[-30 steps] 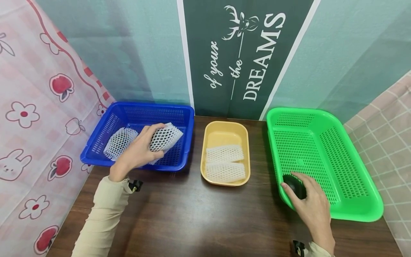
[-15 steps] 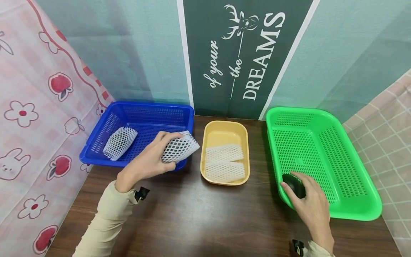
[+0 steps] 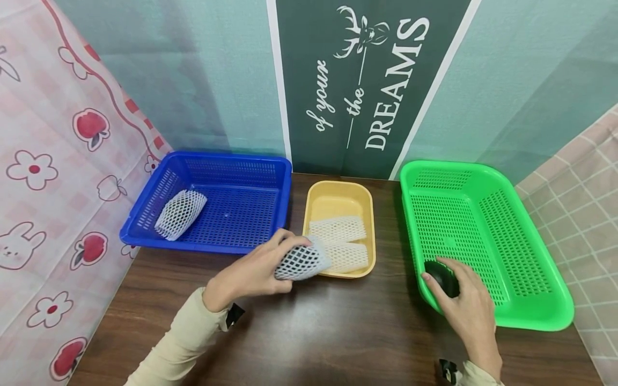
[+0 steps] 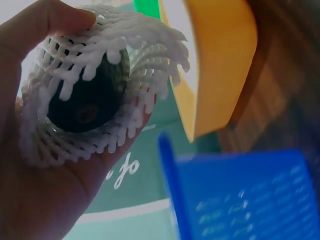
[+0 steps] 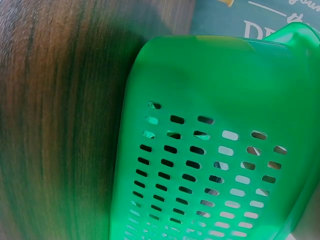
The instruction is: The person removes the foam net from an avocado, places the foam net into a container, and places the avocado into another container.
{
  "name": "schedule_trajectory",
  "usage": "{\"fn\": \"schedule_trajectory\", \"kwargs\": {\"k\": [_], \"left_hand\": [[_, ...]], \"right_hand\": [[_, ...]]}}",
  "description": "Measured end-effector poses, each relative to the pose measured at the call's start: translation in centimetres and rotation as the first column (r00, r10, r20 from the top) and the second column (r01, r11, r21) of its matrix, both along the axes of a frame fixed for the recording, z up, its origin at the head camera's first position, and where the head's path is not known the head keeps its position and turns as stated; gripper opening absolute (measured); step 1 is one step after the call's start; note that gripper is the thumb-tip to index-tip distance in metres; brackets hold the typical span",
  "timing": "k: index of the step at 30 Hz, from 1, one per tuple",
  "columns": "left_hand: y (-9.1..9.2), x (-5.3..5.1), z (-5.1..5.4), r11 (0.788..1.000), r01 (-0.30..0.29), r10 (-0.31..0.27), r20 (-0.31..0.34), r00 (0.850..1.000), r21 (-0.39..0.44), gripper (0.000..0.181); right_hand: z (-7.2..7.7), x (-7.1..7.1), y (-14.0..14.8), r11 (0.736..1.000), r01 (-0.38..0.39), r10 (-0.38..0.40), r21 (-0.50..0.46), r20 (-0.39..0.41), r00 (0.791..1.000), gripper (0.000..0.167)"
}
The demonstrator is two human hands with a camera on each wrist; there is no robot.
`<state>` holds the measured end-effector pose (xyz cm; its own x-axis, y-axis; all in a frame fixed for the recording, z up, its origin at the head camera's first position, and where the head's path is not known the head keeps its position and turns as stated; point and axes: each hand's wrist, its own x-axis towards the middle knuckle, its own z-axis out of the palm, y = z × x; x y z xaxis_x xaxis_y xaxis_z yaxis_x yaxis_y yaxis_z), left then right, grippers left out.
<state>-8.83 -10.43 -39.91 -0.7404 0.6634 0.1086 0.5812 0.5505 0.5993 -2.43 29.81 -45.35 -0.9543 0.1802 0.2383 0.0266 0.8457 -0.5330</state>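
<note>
My left hand (image 3: 258,271) grips a dark avocado (image 4: 82,102) wrapped in a white foam net sleeve (image 3: 303,260). It is held over the table by the near left corner of the yellow tray (image 3: 338,202). In the left wrist view, the avocado's end shows through the sleeve's open mouth. My right hand (image 3: 472,311) holds a bare dark avocado (image 3: 442,279) at the near left corner of the green basket (image 3: 446,217). The right wrist view shows only the basket's outer wall (image 5: 210,75), with hand and fruit out of sight.
A blue basket (image 3: 236,214) stands at the left, with one net-wrapped fruit (image 3: 181,213) at its left side. Foam net sleeves (image 3: 338,229) lie flat in the yellow tray between the baskets. Printed cloths (image 3: 203,80) hang behind and at both sides of the wooden table (image 3: 309,332).
My left hand has carried the sleeved avocado out of the blue basket, rightward and nearer, to the yellow tray's edge. My right hand and its avocado have stayed in place.
</note>
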Motion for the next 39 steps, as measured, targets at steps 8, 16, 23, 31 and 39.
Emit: {"fn": "schedule_trajectory", "kwargs": {"k": [8, 16, 23, 31, 39], "left_hand": [[1.7, 1.3, -2.4, 0.996, 0.086, -0.085, 0.040, 0.996, -0.015, 0.078], [2.7, 2.0, -4.0, 0.991, 0.106, -0.098, 0.094, 0.991, -0.082, 0.080], [3.6, 2.6, -5.2, 0.983, 0.145, -0.134, 0.095, 0.986, -0.113, 0.082], [4.7, 3.4, -6.4, 0.968, 0.202, -0.191, 0.089, 0.978, -0.147, 0.084], [5.6, 3.9, -8.1, 0.956, 0.209, -0.205, 0.042, 0.978, -0.204, 0.086]], "right_hand": [[0.0, 0.0, 0.0, 1.000, 0.003, -0.003, -0.003, -0.007, 1.000, 0.048], [0.0, -0.1, 0.0, 1.000, 0.002, -0.002, -0.007, -0.006, 1.000, 0.048], [0.0, 0.0, 0.0, 1.000, 0.000, 0.000, -0.007, -0.008, 1.000, 0.048], [0.0, 0.0, 0.0, 1.000, 0.001, -0.001, -0.008, -0.016, 1.000, 0.047], [-0.1, 0.0, -0.1, 1.000, 0.004, -0.004, -0.006, -0.015, 1.000, 0.047]]}}
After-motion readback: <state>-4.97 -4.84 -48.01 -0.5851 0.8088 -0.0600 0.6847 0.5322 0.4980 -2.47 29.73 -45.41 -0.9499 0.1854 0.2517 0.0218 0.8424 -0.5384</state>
